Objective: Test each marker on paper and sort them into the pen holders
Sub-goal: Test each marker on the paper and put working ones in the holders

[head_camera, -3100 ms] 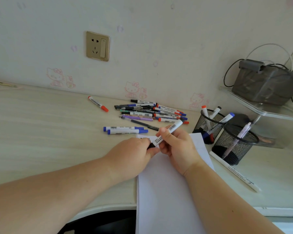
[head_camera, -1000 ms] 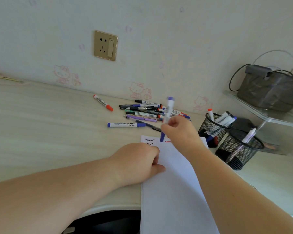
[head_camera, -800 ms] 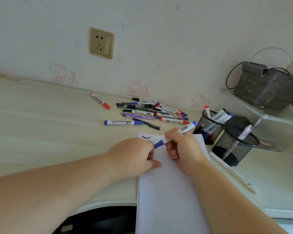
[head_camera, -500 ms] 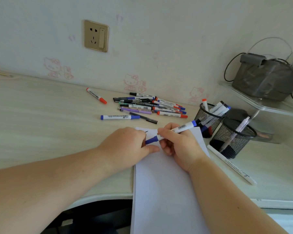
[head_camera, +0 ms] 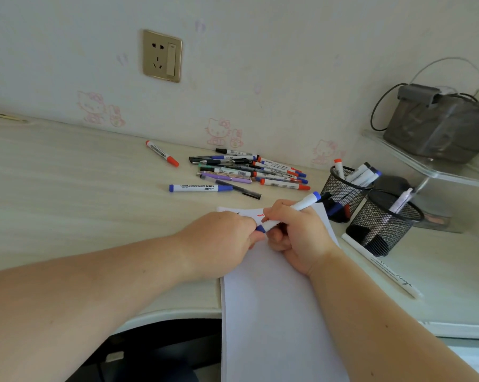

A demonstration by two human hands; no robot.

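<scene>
My right hand (head_camera: 297,235) grips the white barrel of a blue marker (head_camera: 301,204) over the sheet of white paper (head_camera: 277,312). My left hand (head_camera: 221,244) pinches the marker's blue cap end. Black and red scribbles show at the paper's far edge. A pile of markers and pens (head_camera: 249,169) lies near the wall, with a single blue marker (head_camera: 201,188) and a red one (head_camera: 162,153) apart from it. Two black mesh pen holders stand at the right: the far holder (head_camera: 343,193) with several markers, the near holder (head_camera: 384,224) with one pale pen.
A long white pen (head_camera: 381,270) lies on the desk in front of the near holder. A clear shelf (head_camera: 436,166) at the right carries a grey device with cables (head_camera: 439,122). A wall socket (head_camera: 162,55) sits above the desk. The desk's front edge curves below my arms.
My right hand lifted a blue marker from the desk and brought it down over the paper. My left hand then took hold of its cap end, where it stays now.
</scene>
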